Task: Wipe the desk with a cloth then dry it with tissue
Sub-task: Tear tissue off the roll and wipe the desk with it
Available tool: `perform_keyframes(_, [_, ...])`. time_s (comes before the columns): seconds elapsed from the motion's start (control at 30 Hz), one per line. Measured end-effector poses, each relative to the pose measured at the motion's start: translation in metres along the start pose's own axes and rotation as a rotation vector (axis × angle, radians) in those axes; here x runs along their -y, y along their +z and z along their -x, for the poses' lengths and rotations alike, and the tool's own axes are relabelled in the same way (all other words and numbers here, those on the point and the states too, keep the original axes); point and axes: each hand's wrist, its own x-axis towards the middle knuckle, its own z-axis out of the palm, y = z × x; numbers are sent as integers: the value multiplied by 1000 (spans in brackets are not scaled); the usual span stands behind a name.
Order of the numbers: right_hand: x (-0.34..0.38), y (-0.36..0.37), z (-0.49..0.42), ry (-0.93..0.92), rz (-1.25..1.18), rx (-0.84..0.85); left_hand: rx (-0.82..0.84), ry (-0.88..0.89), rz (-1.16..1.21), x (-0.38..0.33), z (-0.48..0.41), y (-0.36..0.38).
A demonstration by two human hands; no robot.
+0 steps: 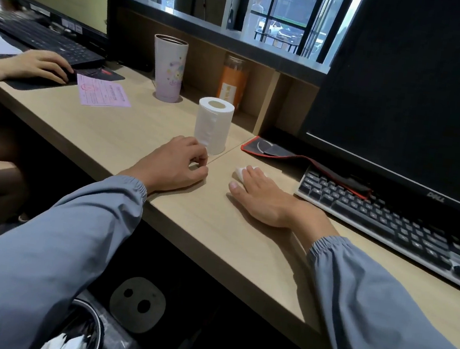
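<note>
A light wooden desk (216,230) runs across the view. My right hand (260,198) lies flat on it, its straight fingers pressing a small white wad of tissue (240,172) that shows past the fingertips. My left hand (176,166) rests on the desk to the left, fingers curled in, just in front of an upright white tissue roll (213,126). A small white spot shows at its fingertips; what it is cannot be made out. No cloth is in view.
A black keyboard (391,223) and a dark Dell monitor (421,96) stand to the right, with a black-and-red mat (278,151) behind. A pale tumbler (168,68), an orange bottle (232,82) and a pink paper (102,92) sit farther back. Another person's hand (37,66) holds a mouse at left. A bin (78,335) stands below.
</note>
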Motion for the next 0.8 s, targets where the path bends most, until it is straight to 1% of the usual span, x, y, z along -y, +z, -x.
perform_keyframes(0.1, [8, 13, 20, -115, 25, 49, -1, -15, 4, -2, -2, 0])
perform_keyframes(0.23, [6, 5, 22, -132, -4, 84, -12, 5, 14, 0, 1, -1])
perform_keyframes(0.3, [1, 1, 11, -92, -11, 81, -20, 9, 9, 1, 4, -1])
perform_keyframes(0.47, [-17, -7, -11, 142, -11, -30, -24, 8, 19, 2, 5, -2])
perform_keyframes(0.57, [-14, -6, -8, 158, -8, -29, -20, 10, 11, 0, 3, -2])
perform_keyframes(0.67, [-8, -2, 8, 53, -7, -7, -11, 0, 14, -1, 1, -1])
perform_keyframes(0.8, [20, 13, 49, -220, 61, 67, -7, 6, 10, -3, -1, -1])
